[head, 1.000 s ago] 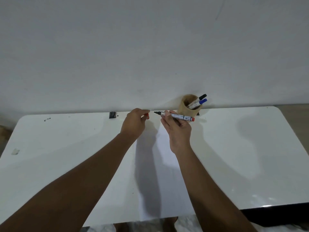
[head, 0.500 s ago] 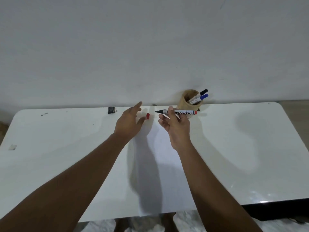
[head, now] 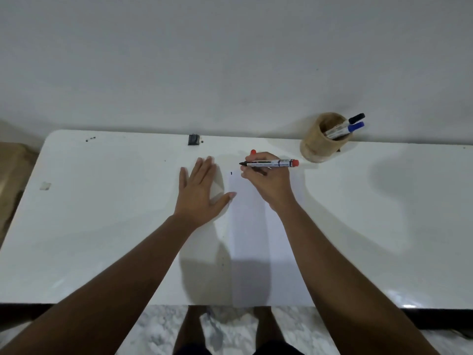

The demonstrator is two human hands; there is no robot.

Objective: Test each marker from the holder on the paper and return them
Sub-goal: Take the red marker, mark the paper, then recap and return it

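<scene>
My right hand [head: 266,183] grips an uncapped red marker [head: 271,163], held level with its dark tip pointing left, over the top of a white sheet of paper [head: 258,242]. A small blue mark [head: 231,173] shows near the paper's top left corner. The marker's red cap [head: 253,151] stands on the table just beyond my right hand. My left hand [head: 202,190] lies flat and spread on the table, its thumb touching the paper's left edge. A round wooden holder [head: 322,139] at the back right contains a black-capped marker [head: 354,119] and a blue-capped marker [head: 352,128].
The white table [head: 102,226] stands against a plain wall. A small black object [head: 193,139] sits at the table's back edge, dark specks [head: 90,139] at the back left and a pale scrap [head: 45,186] near the left edge. My feet show below the front edge.
My left hand let go of the red cap, which now stands on the table, and flattened beside the paper. My right hand lowered the marker toward the sheet.
</scene>
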